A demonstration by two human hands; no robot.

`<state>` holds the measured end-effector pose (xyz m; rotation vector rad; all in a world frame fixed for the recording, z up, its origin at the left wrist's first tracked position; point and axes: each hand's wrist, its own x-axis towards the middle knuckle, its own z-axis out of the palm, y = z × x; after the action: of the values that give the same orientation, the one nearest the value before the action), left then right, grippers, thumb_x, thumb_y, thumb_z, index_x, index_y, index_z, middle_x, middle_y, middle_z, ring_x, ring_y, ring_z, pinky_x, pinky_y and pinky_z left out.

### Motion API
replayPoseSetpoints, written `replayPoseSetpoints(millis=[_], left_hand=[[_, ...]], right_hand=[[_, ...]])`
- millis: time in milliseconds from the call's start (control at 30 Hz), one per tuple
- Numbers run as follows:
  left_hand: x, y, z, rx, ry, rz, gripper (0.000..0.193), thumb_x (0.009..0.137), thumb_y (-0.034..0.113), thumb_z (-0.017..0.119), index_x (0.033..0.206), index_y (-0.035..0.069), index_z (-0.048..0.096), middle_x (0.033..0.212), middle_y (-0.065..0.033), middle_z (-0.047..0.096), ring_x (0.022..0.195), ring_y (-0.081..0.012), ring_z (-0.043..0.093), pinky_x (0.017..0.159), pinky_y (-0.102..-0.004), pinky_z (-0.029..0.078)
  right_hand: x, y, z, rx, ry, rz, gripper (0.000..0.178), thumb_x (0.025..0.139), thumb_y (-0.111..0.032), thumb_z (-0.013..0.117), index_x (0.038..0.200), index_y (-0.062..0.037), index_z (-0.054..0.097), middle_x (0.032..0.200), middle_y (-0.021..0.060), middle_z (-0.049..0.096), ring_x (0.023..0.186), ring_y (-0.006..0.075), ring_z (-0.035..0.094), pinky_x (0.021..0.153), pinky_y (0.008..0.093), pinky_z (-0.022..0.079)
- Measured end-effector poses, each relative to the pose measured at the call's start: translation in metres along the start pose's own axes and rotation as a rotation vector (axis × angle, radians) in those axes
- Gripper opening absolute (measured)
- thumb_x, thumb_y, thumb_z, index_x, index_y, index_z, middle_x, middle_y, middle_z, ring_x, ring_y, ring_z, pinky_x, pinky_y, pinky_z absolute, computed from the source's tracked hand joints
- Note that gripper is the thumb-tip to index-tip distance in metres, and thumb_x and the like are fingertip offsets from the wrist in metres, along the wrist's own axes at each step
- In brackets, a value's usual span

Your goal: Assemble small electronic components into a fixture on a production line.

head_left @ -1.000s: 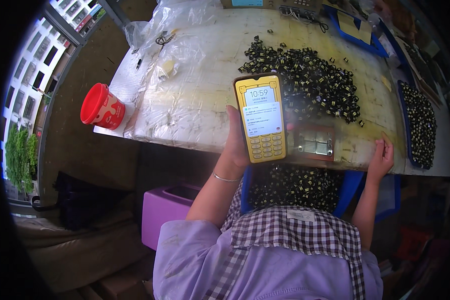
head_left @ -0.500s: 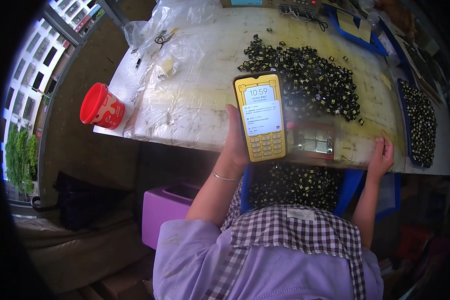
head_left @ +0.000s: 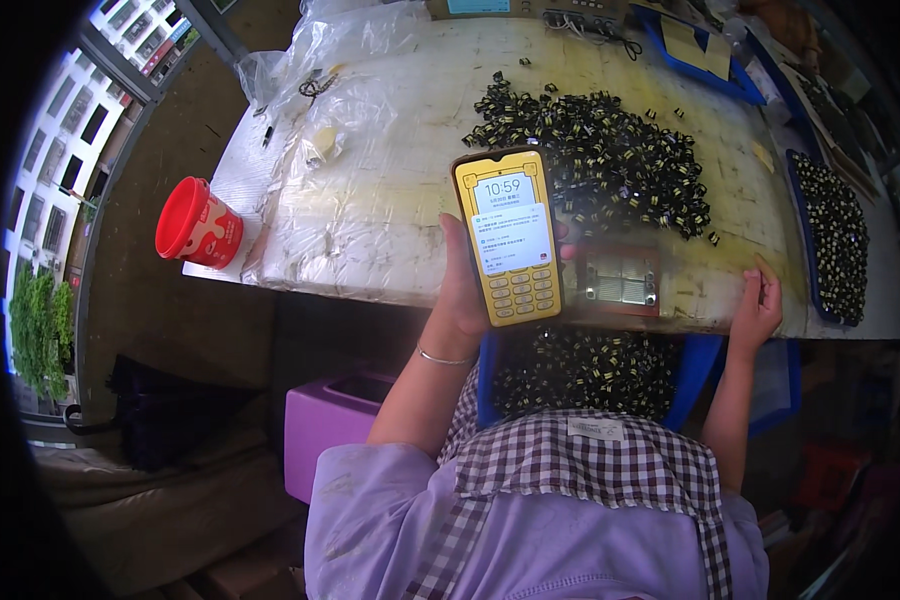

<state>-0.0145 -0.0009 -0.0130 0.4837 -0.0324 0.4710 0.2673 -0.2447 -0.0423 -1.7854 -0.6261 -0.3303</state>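
My left hand (head_left: pixel 461 280) is wrapped round a smartphone (head_left: pixel 510 240) with a yellow keypad-patterned screen, lit and tilted up toward me. Its fingertips show at the phone's right edge. Out to the right, my right hand (head_left: pixel 756 312) rests at the table's front edge with nothing in it, its fingers partly stretched out and apart. Between the hands lies a reddish-framed fixture with metal plates (head_left: pixel 622 277). Behind the phone spreads a heap of small black-and-yellow parts (head_left: pixel 630 160).
The worktable (head_left: pixel 390 190) carries a red bucket (head_left: pixel 200 223) at its left corner and crumpled clear plastic (head_left: pixel 355 110). A blue tray of parts (head_left: pixel 832 240) lies at the right. Below the edge sit a blue bin of parts (head_left: pixel 590 370) and a purple container (head_left: pixel 320 440).
The whole view has shifted slightly, so the phone and table sit a little further left. My left hand keeps its hold on the phone; my right hand stays at the table edge.
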Motion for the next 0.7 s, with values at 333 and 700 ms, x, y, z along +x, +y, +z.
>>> replayPoseSetpoints(millis=[333, 700], left_hand=[[0.0005, -0.0010, -0.0009, -0.020, -0.010, -0.004, 0.106, 0.071, 0.088, 0.029, 0.138, 0.005, 0.039, 0.122, -0.0187, 0.054, 0.110, -0.0326, 0.059, 0.086, -0.0419, 0.054], [0.0006, -0.0021, 0.0026, -0.016, -0.005, -0.003, 0.107, 0.071, 0.088, 0.030, 0.138, 0.005, 0.038, 0.121, -0.0191, 0.055, 0.108, -0.0324, 0.060, 0.084, -0.0420, 0.054]], right_hand=[[-0.0004, 0.0020, -0.0006, 0.002, -0.007, -0.002, 0.022, 0.094, -0.008, 0.055, 0.112, -0.0018, 0.065, 0.090, 0.0031, 0.065, 0.082, 0.0076, 0.058, 0.076, 0.0210, 0.046], [0.0002, 0.0000, -0.0029, -0.033, -0.004, -0.021, 0.022, 0.094, -0.009, 0.055, 0.113, -0.0016, 0.065, 0.089, 0.0019, 0.064, 0.081, 0.0073, 0.057, 0.076, 0.0210, 0.046]])
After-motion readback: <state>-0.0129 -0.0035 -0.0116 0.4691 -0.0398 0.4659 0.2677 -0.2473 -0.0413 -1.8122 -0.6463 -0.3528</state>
